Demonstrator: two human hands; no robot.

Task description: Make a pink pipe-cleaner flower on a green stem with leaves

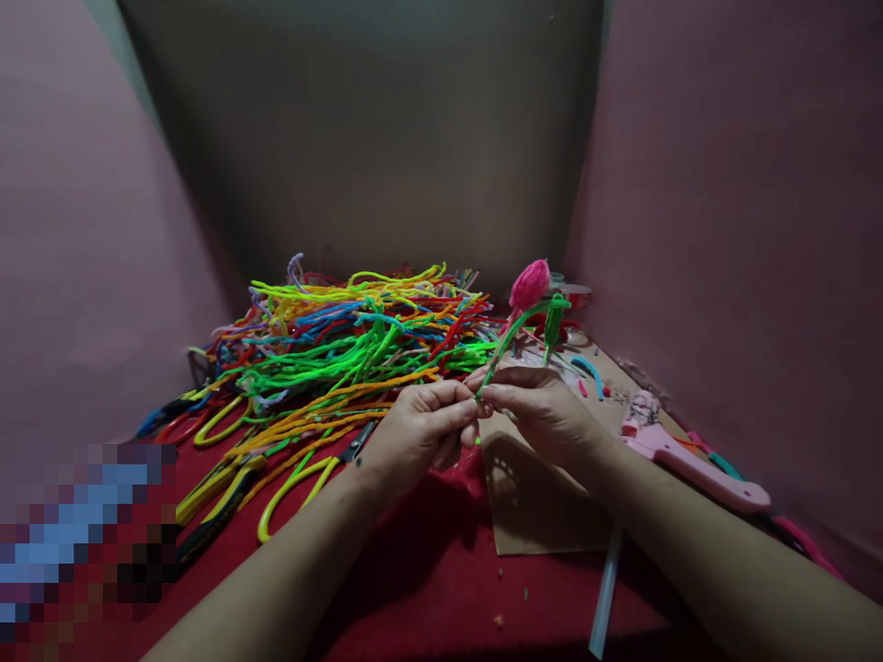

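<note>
A pipe-cleaner flower [529, 284] with a pink fuzzy head, a green stem and a green leaf rises above my hands. My left hand [420, 428] pinches the lower end of the green stem with thumb and fingers closed. Meeting it from the right, my right hand [542, 409] grips the same stem with its fingers closed. Both hands hover over a red cloth [428, 570] and the edge of a brown cardboard sheet [544, 506].
A big heap of coloured pipe cleaners [345, 345] lies behind and left of my hands. Pliers with yellow handles [227, 487] rest at the left. A pink glue gun [690, 464] and a glue stick [605, 588] lie at the right. Pink walls close in on both sides.
</note>
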